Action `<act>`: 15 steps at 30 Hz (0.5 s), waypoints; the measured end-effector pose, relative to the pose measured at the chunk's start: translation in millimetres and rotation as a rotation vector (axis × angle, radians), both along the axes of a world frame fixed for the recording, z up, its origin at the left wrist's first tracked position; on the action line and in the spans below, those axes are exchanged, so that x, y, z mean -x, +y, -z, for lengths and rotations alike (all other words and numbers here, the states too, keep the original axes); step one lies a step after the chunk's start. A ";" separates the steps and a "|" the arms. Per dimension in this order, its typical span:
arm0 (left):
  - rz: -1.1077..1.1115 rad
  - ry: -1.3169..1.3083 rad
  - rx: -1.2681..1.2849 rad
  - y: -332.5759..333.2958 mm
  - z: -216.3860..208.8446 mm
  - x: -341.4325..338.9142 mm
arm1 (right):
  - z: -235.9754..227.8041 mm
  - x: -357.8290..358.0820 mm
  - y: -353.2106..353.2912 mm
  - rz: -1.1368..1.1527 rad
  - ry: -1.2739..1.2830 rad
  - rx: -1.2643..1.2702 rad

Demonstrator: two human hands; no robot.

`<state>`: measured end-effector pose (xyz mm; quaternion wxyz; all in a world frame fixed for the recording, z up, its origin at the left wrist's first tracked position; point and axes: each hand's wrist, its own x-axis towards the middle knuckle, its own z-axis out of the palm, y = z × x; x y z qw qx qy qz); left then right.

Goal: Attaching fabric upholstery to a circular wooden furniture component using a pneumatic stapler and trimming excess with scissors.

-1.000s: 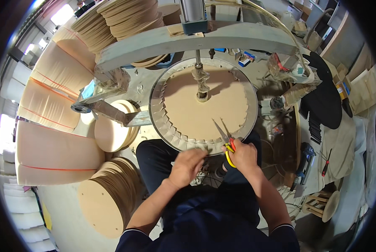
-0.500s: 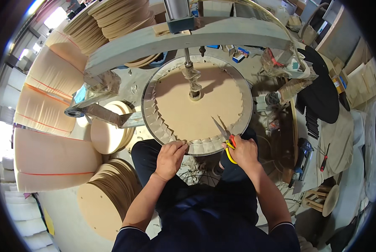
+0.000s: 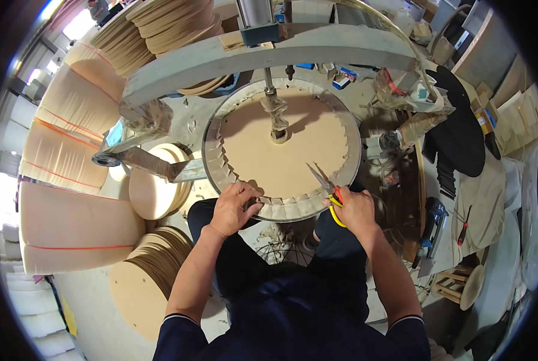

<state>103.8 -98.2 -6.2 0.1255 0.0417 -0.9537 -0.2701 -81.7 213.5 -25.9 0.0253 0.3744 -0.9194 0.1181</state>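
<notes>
A round tan board (image 3: pixel 299 159) lies in a grey metal ring (image 3: pixel 354 162), under a vertical press rod (image 3: pixel 275 111) that bears on its middle. Pleated pale fabric (image 3: pixel 288 208) is folded inward over the board's edge all the way round. My left hand (image 3: pixel 231 209) is at the near left of the ring, its fingers closed on the fabric edge. In my right hand (image 3: pixel 358 210) are scissors with yellow and red handles (image 3: pixel 336 215). Their slightly parted blades point away over the board's near right edge.
A grey beam (image 3: pixel 341 45) arches over the ring. Stacked round boards (image 3: pixel 142 295) and wrapped foam stacks (image 3: pixel 79 225) stand on the left. To the right are black discs (image 3: pixel 458 129), a red-handled screwdriver (image 3: pixel 463 231) and a small wooden stool (image 3: pixel 461 286). Another person (image 3: pixel 98 11) is far off.
My left hand has slid left along the fabric rim. My right hand has shifted slightly right with the scissors. The board and press look the same.
</notes>
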 end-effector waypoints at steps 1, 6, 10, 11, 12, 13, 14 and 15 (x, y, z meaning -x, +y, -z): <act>0.008 -0.055 -0.068 -2.3 -0.1 2.4 | -1.0 2.1 2.1 -0.065 -0.009 0.035; -0.013 -0.156 -0.200 -6.4 1.1 9.2 | -41.6 -9.2 -10.5 -0.319 -0.113 -0.022; -0.016 -0.103 -0.265 0.0 3.6 11.9 | -53.5 -4.2 -21.3 -0.370 -0.090 -0.125; -0.020 -0.101 -0.267 2.1 3.8 11.4 | -55.5 -2.7 -23.9 -0.408 -0.072 -0.120; -0.013 -0.083 -0.273 4.0 4.6 11.8 | -55.0 -1.9 -27.0 -0.409 -0.071 -0.122; -0.005 -0.066 -0.280 5.9 5.5 12.1 | -52.9 -1.8 -30.8 -0.427 -0.037 -0.183; -0.006 -0.065 -0.281 7.6 7.1 12.3 | -50.0 -2.1 -33.8 -0.445 -0.003 -0.244; -0.001 -0.044 -0.291 9.5 8.4 12.2 | -44.8 -2.7 -35.7 -0.447 -0.003 -0.245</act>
